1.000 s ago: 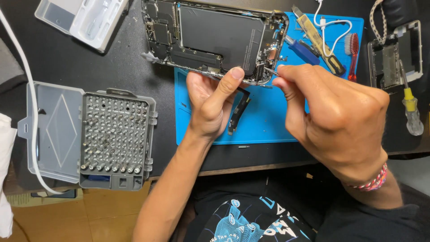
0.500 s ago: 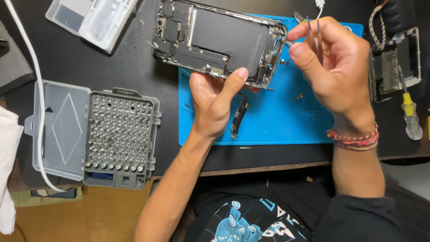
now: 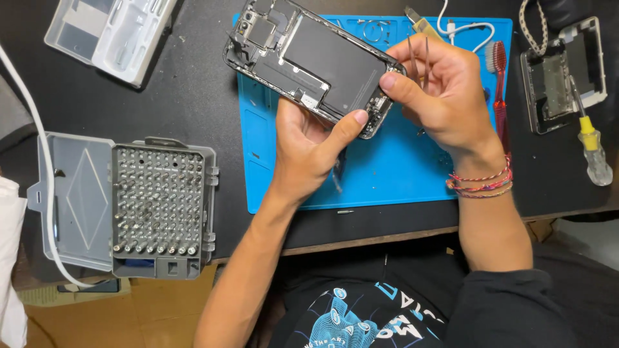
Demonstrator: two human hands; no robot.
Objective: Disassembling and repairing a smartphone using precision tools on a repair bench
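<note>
Right hand (image 3: pixel 445 96) has drawn back toward the opened black phone chassis (image 3: pixel 316 61), pinching thin metal tweezers (image 3: pixel 418 58); left hand (image 3: pixel 309 151) grips the chassis above the blue rubber mat (image 3: pixel 393 167); grey bit case (image 3: pixel 158 203) at left.

A grey screwdriver bit case (image 3: pixel 158 209) lies open on the dark desk (image 3: pixel 174 109), left of a blue mat (image 3: pixel 400 174). A clear plastic tray (image 3: pixel 109 35) sits top left. Far right: a red toothbrush (image 3: pixel 500 96), a yellow-handled screwdriver (image 3: pixel 590 138), perhaps another opened phone (image 3: pixel 564 74).

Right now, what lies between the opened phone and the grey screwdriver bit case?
In the head view, only bare black table separates the opened phone from the bit case.
</note>
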